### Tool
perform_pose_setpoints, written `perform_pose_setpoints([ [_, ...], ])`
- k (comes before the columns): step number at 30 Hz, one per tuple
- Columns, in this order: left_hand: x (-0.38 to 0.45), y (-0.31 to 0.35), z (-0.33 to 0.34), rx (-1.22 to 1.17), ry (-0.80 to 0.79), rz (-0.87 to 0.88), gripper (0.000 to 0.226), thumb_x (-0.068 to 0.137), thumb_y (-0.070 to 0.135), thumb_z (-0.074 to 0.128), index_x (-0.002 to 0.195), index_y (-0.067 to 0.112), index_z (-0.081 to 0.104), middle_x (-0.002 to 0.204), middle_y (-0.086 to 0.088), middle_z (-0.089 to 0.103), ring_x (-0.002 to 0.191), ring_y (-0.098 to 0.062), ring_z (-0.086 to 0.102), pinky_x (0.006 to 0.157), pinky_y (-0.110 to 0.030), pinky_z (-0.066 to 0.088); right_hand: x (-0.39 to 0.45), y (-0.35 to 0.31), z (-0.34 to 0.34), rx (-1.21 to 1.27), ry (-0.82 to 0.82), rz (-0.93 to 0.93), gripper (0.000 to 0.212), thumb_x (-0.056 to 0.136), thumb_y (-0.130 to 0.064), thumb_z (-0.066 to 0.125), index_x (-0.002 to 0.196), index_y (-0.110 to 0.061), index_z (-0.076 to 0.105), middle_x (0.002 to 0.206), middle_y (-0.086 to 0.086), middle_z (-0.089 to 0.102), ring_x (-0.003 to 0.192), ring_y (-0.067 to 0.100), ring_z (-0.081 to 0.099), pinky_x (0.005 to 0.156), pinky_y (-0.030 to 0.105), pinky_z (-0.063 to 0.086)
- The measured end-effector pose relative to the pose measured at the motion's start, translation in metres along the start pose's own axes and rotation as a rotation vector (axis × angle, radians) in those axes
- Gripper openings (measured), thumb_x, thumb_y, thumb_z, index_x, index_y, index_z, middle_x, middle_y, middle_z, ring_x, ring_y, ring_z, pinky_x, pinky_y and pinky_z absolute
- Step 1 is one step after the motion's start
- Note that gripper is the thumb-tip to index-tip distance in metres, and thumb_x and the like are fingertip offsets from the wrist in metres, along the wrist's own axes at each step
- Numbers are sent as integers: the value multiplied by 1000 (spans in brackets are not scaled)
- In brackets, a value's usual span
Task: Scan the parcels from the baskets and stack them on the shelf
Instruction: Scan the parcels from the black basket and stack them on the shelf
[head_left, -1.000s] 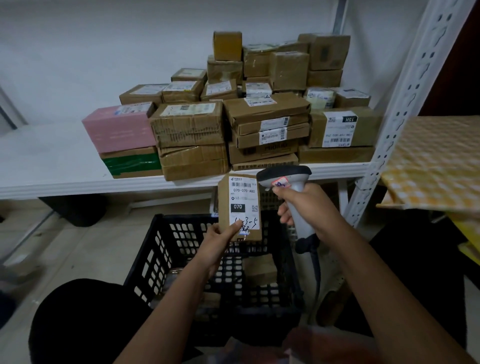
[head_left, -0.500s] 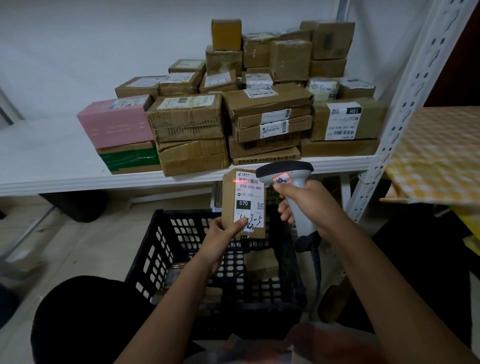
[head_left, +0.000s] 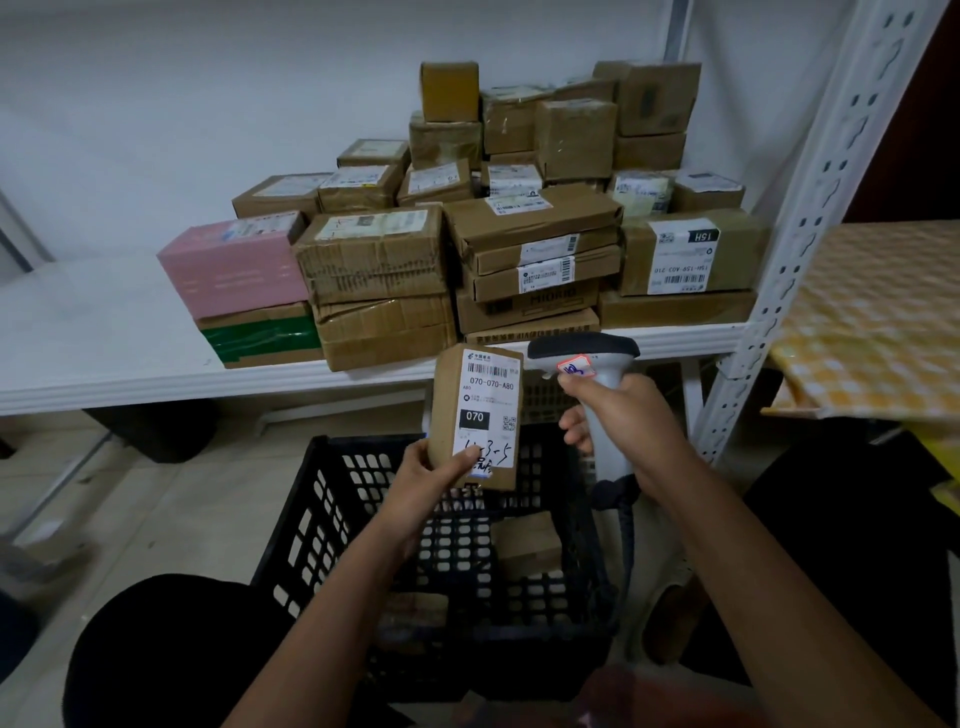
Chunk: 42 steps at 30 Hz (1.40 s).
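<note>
The parcel (head_left: 475, 418) stands upright in my left hand (head_left: 434, 478), label towards me, its long axis running up and down, its top edge level with the front edge of the shelf (head_left: 130, 384) and just below the stacked boxes there. My thumb lies across the lower part of the label and my fingers wrap behind its bottom end, so I am gripping it from below; the barcode at the top stays uncovered. It hangs in the air above the far rim of the black basket (head_left: 311, 525), not resting on anything.

My right hand (head_left: 631, 423) is clenched round the handle of the scanner (head_left: 584, 353), with a finger up by the trigger. The scanner's head sits just beside the parcel's upper right corner, nose pointing left at the barcode end. No red line shows on the label at this instant, so I cannot tell whether the read has gone through.

What the coming move turns on, as I judge it: the shelf lies straight ahead and slightly above the parcel, and my left hand is the nearer one and already holds it. The free shelf surface is to the left of the pink box (head_left: 234, 265); the pile (head_left: 519, 218) is directly ahead. More parcels remain in the basket.
</note>
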<state>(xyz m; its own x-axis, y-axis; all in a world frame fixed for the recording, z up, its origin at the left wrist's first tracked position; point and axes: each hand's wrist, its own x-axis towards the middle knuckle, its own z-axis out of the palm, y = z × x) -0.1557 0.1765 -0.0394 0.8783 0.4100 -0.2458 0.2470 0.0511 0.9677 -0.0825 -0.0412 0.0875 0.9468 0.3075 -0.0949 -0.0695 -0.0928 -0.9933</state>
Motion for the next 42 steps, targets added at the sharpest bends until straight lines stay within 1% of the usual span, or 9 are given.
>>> perform_pose_setpoints([
  [3,-13,30,-20,107,20,126,96,63,60,86,139,23,42,127,0,62,106,-14,67,84,-28,57,7,3,-4,31,81,-32,20,94,-24,65,85,-7,67,62,10,66,50,17,60,50,27,47],
  [7,-33,81,-42,197,48,304,97,59,60,87,139,32,41,130,4,58,112,-15,63,87,-34,60,15,4,-6,70,124,-39,22,93,-25,65,80,-7,67,64,11,67,53,19,60,58,32,50],
  [10,-45,125,-45,270,128,462,87,69,47,87,140,28,40,130,7,52,113,-8,57,77,-20,57,23,-2,-8,39,111,-39,23,92,-26,67,83,-6,68,62,9,67,50,18,59,57,31,49],
  [14,-39,188,-48,398,261,663,97,66,65,80,145,29,37,136,5,48,120,-15,53,90,-34,56,36,-17,-14,-71,110,-58,24,92,-27,67,86,-3,68,60,7,68,44,13,61,48,24,47],
  [17,-12,231,-50,442,323,744,93,69,70,74,144,31,37,142,0,46,122,-20,55,87,-39,60,46,-24,-14,-98,90,-65,24,93,-27,66,86,-4,67,59,5,68,46,13,62,48,23,47],
  [28,128,329,-12,693,605,619,65,86,54,64,134,20,38,134,-18,37,127,-40,38,102,-53,45,90,-7,-13,-162,22,5,26,93,-26,67,88,-1,68,58,5,67,44,13,61,46,22,46],
  [34,168,343,-5,1046,588,366,88,88,63,61,148,9,26,145,-26,31,135,-47,35,111,-54,36,109,4,-10,-139,17,44,29,93,-26,66,94,4,69,62,10,66,45,16,59,45,22,44],
  [39,182,341,-22,1102,520,493,69,89,36,69,143,7,37,139,-23,38,120,-45,52,101,-52,48,118,12,-3,-123,1,68,27,93,-23,67,93,4,69,59,10,64,43,16,57,43,23,45],
  [42,185,331,-24,1036,503,604,65,92,24,66,147,7,35,147,-21,33,127,-40,48,104,-46,46,118,15,2,-147,-30,71,26,94,-22,66,96,4,69,58,9,63,40,13,57,39,20,43],
])
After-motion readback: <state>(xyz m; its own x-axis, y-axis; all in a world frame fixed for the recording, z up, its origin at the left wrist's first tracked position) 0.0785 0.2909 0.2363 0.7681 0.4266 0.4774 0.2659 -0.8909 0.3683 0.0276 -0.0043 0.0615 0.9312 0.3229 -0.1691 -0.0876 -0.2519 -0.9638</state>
